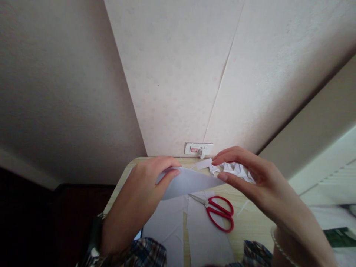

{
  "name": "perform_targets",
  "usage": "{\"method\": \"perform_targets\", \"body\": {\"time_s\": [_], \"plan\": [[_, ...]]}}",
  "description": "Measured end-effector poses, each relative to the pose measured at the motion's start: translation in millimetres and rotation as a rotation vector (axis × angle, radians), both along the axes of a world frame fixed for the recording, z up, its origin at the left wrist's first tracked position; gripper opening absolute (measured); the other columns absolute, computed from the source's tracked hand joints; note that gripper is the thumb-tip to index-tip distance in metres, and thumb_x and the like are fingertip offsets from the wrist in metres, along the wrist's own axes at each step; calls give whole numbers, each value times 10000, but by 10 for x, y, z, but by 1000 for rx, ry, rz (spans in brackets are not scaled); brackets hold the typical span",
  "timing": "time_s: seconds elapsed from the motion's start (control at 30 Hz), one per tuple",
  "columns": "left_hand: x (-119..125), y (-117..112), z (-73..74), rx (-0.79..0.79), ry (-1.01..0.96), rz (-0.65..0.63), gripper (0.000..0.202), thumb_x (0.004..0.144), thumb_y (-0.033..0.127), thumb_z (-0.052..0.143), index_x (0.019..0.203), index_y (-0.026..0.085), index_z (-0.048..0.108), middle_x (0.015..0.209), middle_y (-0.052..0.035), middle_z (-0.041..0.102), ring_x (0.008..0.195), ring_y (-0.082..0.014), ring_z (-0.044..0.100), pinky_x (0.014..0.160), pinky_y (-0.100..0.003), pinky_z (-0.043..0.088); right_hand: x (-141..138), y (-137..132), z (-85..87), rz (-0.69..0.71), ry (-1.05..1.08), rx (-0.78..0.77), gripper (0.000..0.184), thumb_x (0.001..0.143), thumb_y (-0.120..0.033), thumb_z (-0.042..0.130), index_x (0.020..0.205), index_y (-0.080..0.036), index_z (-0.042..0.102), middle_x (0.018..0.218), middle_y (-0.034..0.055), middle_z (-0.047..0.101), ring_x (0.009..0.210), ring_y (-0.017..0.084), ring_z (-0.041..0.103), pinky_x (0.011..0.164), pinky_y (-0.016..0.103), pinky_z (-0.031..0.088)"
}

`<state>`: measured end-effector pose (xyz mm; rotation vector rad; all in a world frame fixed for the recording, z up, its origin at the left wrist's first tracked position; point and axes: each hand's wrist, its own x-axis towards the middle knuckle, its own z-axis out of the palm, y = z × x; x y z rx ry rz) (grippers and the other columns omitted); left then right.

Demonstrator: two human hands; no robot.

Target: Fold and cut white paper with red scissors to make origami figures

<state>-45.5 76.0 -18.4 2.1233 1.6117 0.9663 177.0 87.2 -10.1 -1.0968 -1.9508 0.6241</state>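
Note:
My left hand (157,178) is closed on a sheet of white paper (191,183), pinching its upper left edge between thumb and fingers. The paper hangs above the table and narrows to a point on the right. At that point is my right hand (250,172), its thumb against or just beside the tip and its fingers spread apart. Whether the thumb touches the paper I cannot tell. Below the held paper lie red-handled scissors (221,213), blades partly open, on a flat white paper piece (207,237).
Folded white paper pieces (236,170) lie at the back of the wooden table (244,222), partly behind my right hand. Another paper sheet (169,222) lies at the left front. A wall socket (191,149) with a white plug sits just above the table's back edge.

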Motion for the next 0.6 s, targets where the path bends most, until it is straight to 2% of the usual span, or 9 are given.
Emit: {"method": "perform_targets", "body": {"time_s": [0.17,0.4,0.5,0.53,0.6], "plan": [[87,-2,-21,-18,42,-101,174,838,188,547,936,270,666,943,12,741,890,-200,673,800,-290,483,-230,-26,-65,-9,-90,24,60,850,-239,615,828,-216,666,860,24,697,857,199,634,775,337,472],[190,7,-3,-32,17,-127,284,821,137,588,1087,239,580,873,11,726,860,-187,672,813,-310,498,-406,22,-115,34,-95,-48,123,818,-130,622,711,-188,638,705,-5,680,675,152,617,642,279,456],[149,-21,4,137,19,-59,341,802,179,630,1130,250,571,1002,-10,703,978,-213,644,899,-356,485,-380,32,-100,-28,27,-62,134,820,-168,620,688,-188,633,658,-10,660,619,137,594,586,259,441],[128,-43,18,244,21,8,363,789,199,653,1140,239,572,1126,-31,668,1079,-229,604,957,-367,462,-363,33,-99,-65,92,-65,137,822,-194,620,685,-189,629,652,-10,654,613,135,588,569,253,433],[88,-103,60,424,-19,182,433,797,195,653,1214,225,539,1292,-44,571,1277,-238,456,1111,-380,332,-324,34,-106,-140,241,-76,144,827,-243,623,692,-193,625,654,-7,642,609,134,573,532,243,410]]}}
